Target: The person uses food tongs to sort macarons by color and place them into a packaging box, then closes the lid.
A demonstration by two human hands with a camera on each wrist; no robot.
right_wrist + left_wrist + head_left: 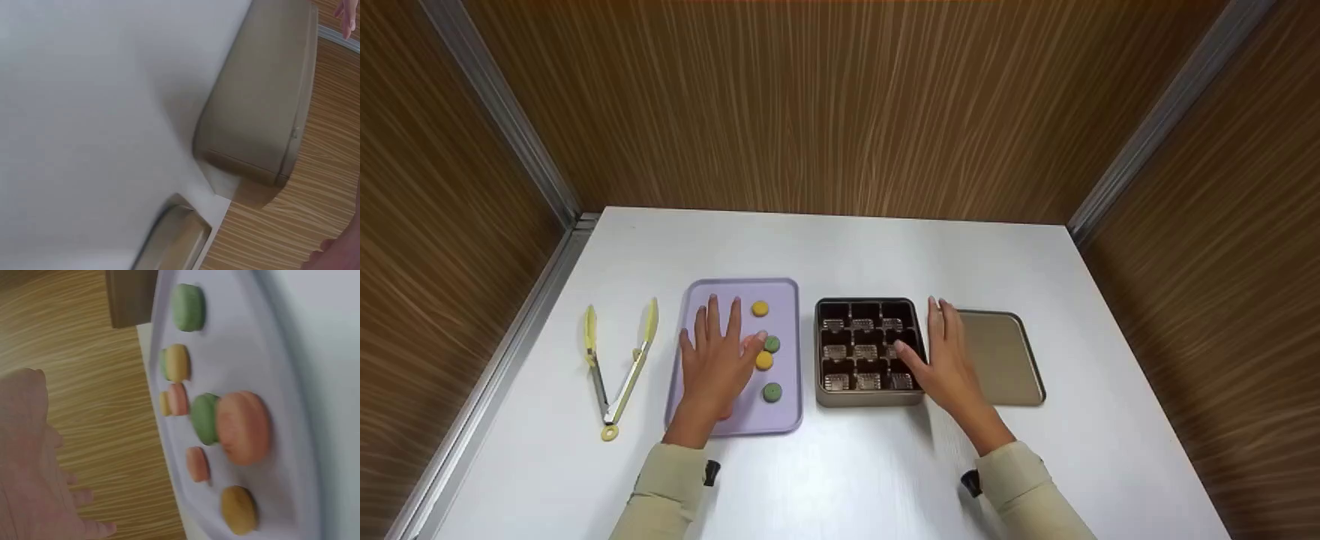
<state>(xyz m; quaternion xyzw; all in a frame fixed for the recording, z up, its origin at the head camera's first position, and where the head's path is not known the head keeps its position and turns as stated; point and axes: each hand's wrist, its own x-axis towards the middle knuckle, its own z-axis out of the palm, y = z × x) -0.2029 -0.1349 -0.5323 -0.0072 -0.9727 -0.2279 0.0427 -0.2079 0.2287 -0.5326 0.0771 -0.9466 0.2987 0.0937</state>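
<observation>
Over the lilac tray (pixel 787 300) is my left hand (pixel 716 367), its fingers spread and holding nothing. Macarons lie on that tray: yellow (pixel 760 308), green (pixel 772 392) and pink-orange (pixel 243 427), several in all. In the head view the hand hides part of them; the left wrist view shows it above the tray's level. At the right side of a bronze tin (pixel 870 400) is my right hand (pixel 949 367), fingers extended, thumb over the rim, nothing gripped. A dark plastic insert (pixel 867 337) divides the tin into several cells with no macarons in them.
A flat bronze lid (pixel 1001 356) lies right of the tin, partly behind the right hand. Tongs (pixel 622 394) with yellow tips and silver arms lie spread left of the tray. Wood-grain panels (pixel 840 105) stand around the white table (pixel 840 255) at the back and sides.
</observation>
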